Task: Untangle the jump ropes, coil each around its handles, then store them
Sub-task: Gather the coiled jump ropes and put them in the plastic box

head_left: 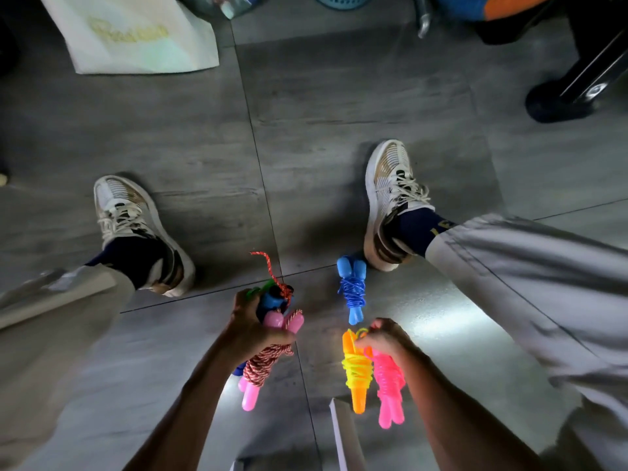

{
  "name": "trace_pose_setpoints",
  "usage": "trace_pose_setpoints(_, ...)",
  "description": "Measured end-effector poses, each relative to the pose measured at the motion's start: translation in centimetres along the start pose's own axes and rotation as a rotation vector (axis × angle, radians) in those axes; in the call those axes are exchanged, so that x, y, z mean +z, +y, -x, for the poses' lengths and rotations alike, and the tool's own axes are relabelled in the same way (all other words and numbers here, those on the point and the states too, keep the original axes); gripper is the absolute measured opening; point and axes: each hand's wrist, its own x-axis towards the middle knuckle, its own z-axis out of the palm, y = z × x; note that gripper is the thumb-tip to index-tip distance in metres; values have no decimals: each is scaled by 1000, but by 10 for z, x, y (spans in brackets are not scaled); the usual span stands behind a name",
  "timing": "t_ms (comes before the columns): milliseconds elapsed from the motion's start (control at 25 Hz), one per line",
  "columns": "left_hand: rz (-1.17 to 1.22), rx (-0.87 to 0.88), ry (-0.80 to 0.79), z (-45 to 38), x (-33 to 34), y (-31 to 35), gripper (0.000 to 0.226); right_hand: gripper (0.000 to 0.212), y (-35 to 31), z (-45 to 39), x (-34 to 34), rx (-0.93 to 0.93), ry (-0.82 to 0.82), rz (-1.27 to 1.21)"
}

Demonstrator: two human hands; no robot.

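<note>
Between the hands, blue rope [353, 294] on floor, left hand [251, 329] gripping coiled ropes [265, 362], right hand [384, 336] too

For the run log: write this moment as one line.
left hand: grips coiled ropes | right hand: grips yellow rope, pink rope | blue rope: coiled, on floor

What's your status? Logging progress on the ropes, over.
Left hand grips a bunch of coiled ropes. Right hand grips the yellow and pink coils. Blue coil lies on the floor. Nothing in the way.

Dim, floor glare, fisheye edges
</note>
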Motion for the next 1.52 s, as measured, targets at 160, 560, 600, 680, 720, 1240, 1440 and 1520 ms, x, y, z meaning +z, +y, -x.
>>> trace_pose_setpoints(160, 52, 109, 25, 5, 5, 14, 50, 32, -12, 19, -30, -107, 41, 27)
trace_pose_setpoints(560, 15, 7, 24, -18, 0, -17, 90, 78, -92, -28, -36, -201, 364, -172)
trace_pose_setpoints(600, 16, 3, 23, -22, -1, -20, 88, 84, -95, -32, -31, -209, 307, -171)
trace_pose_setpoints(680, 27, -11, 19, -30, 0, -23, 89, 90, -98, -37, -16, -197, 242, -204)
trace_pose_setpoints(720, 37, -8, 18, -31, 1, -23, 89, 87, -98, -40, -9, -178, 246, -236)
trace_pose_setpoints(1240, 108, 236, 335, -7, -32, 18, 79, 64, -137, 45, -60, -649, 452, -413)
trace_pose_setpoints(1440, 73, 476, 501, 84, -81, 98, 74, 63, -170, 176, -115, -1094, 499, -357)
trace_pose_setpoints(1520, 82, 618, 519, 140, -88, 119, 72, 67, -165, 238, -123, -1216, 539, -301)
